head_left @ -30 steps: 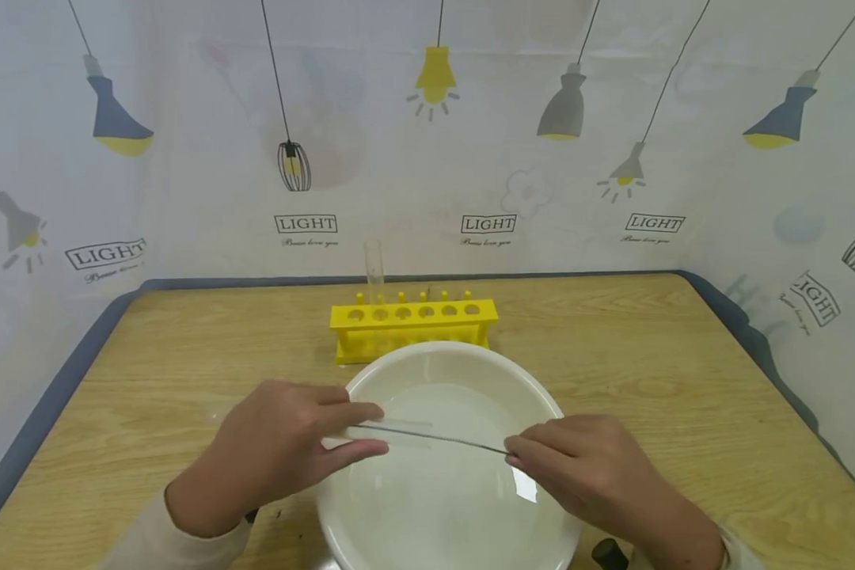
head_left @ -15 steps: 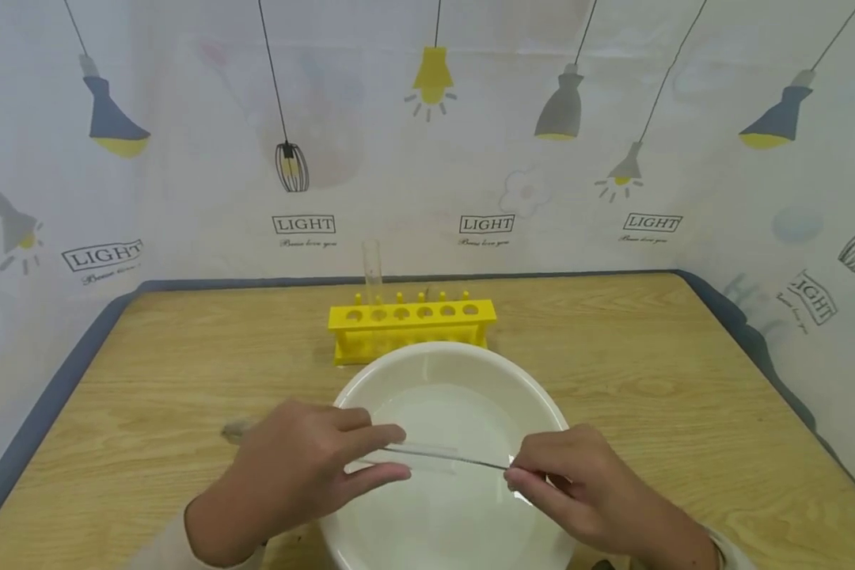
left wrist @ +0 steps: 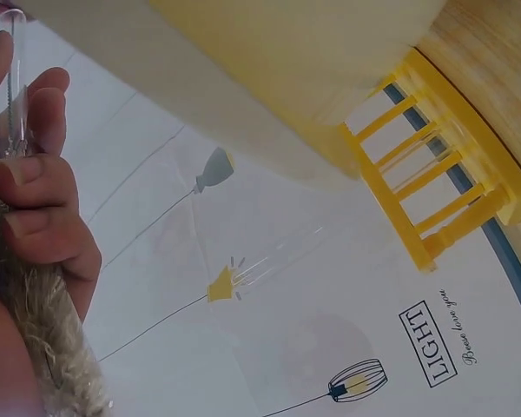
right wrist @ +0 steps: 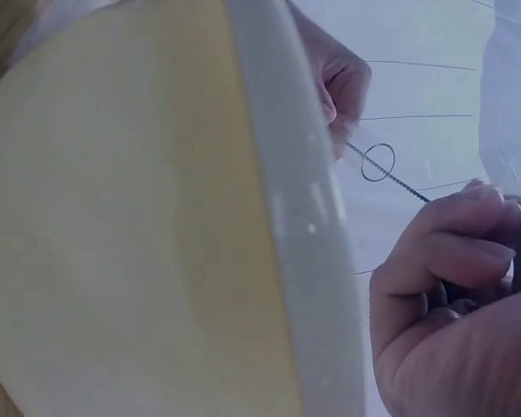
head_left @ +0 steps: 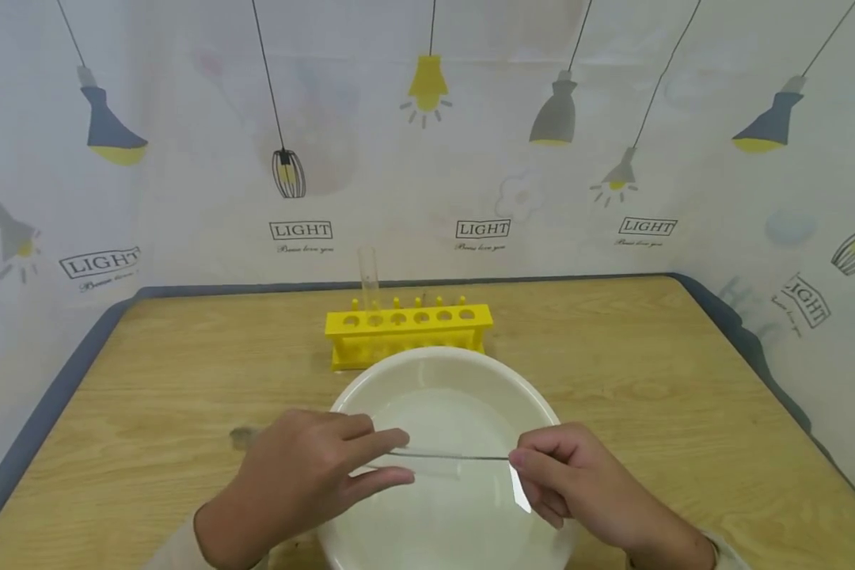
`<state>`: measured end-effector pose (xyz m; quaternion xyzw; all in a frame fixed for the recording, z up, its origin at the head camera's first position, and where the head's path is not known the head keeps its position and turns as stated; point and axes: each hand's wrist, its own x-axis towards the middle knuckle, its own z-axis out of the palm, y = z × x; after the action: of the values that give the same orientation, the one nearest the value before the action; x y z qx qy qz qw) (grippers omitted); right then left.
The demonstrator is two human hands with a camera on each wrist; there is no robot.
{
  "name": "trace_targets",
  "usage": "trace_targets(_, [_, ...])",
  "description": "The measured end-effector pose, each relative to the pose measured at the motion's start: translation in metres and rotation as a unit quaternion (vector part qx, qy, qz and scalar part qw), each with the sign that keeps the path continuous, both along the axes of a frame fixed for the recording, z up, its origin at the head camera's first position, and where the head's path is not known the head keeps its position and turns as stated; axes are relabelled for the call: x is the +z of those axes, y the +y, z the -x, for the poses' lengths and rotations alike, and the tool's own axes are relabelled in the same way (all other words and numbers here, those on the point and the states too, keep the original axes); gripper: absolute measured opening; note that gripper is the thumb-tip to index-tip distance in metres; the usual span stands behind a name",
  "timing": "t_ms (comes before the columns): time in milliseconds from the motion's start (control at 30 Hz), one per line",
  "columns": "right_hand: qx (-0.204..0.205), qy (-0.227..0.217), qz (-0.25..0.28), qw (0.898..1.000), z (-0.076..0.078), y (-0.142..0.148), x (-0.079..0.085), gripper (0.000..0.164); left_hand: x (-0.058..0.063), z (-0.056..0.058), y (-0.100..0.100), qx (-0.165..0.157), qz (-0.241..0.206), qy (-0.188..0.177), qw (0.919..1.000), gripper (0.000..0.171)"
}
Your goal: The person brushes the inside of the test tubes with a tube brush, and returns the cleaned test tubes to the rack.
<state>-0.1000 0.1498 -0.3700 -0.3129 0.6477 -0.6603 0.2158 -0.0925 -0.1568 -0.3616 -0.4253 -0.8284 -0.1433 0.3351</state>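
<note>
My left hand [head_left: 302, 475] grips a clear glass test tube [head_left: 442, 465], held sideways above the white basin [head_left: 438, 360]. A test tube brush [head_left: 480, 457] runs into the tube's mouth. Its pale bristles [left wrist: 52, 330] show at the tube's far end in the left wrist view, behind my left fingers. My right hand [head_left: 584, 483] pinches the brush's twisted wire handle [right wrist: 408, 189], over the right part of the basin. The tube's rim [right wrist: 378, 162] shows as a ring around the wire in the right wrist view. The left palm hides the tube's middle.
Behind the basin stands a yellow test tube rack [head_left: 409, 318] with one upright clear tube [head_left: 368, 277] in it. The basin appears to hold clear water. Wooden tabletop [head_left: 648, 356] surrounds them, up to a lamp-patterned curtain [head_left: 392, 158].
Both hands have come slightly lower in view, the left one also rightward with the tube. The bristle end now shows left of the left hand. The right fingers have turned on the wire.
</note>
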Motion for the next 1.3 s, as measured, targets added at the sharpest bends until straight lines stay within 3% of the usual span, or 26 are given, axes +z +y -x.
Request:
trace_targets(133, [0.014,-0.082,0.052,0.995,0.002,0.002,-0.001,0.037,0.000,0.001,0.002,0.000,-0.008,0.006,0.9999,0.034])
trace_targets(333, [0.030,-0.129,0.099,0.986,0.003,0.001,0.003,0.036,0.002,0.002,0.001,-0.004,-0.025,0.028,0.9993,0.036])
trace_targets(633, [0.037,-0.115,0.117,0.986,0.010,0.008,0.000,0.036,0.002,0.008,-0.001,-0.004,-0.036,0.047,0.9982,0.037])
trace_targets(833, [0.054,-0.088,0.122,0.987,0.016,0.012,0.000,0.036,0.004,0.010,-0.005,-0.003,-0.036,0.031,0.9989,0.038])
trace_targets(1067, [0.036,-0.076,0.109,0.990,0.022,0.016,0.002,0.037,0.003,0.013,-0.013,0.000,-0.042,0.018,0.9990,0.036])
trace_targets(1300, [0.029,-0.086,0.118,0.989,0.026,0.019,0.002,0.038,0.001,0.014,-0.019,0.011,-0.035,-0.029,0.9989,0.034])
